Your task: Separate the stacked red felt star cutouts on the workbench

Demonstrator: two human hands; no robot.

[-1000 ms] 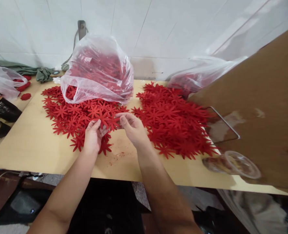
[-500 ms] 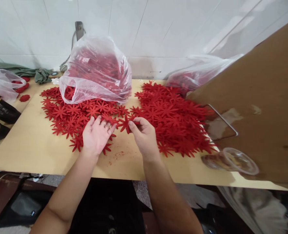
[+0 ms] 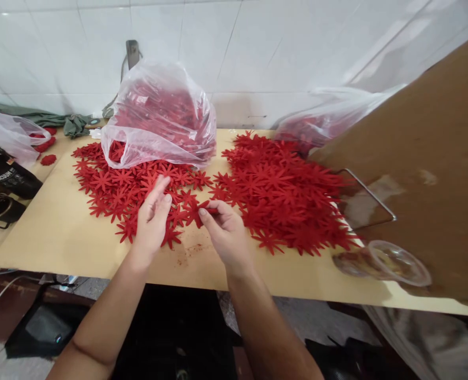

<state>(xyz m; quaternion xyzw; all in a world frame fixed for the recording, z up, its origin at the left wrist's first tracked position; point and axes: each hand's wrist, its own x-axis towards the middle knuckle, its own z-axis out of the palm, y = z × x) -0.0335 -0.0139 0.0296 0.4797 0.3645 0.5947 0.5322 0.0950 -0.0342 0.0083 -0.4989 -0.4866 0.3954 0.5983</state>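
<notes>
My right hand (image 3: 226, 229) pinches a red flower-shaped piece (image 3: 194, 212) between thumb and fingers, low over the table's middle. To its left is my left hand (image 3: 153, 214), turned on edge with its fingers stretched out, over the near side of the left pile of red flower pieces (image 3: 115, 195); nothing shows in it. Another pile of red flower pieces (image 3: 277, 195) spreads to the right of my right hand. Behind the left pile, a clear plastic bag (image 3: 162, 119) full of red pieces rests partly on it.
A brown board (image 3: 427, 158) with a metal wire handle leans at the right, beside a clear plastic cup (image 3: 400, 263) lying tilted. At the far left are a black bottle (image 3: 10, 174) and a dark mug (image 3: 6, 211).
My left hand has turned from palm up to on edge, its fingers no longer beside the flower piece. My right hand has moved slightly left and nearer, still pinching the piece. The view has shifted a little.
</notes>
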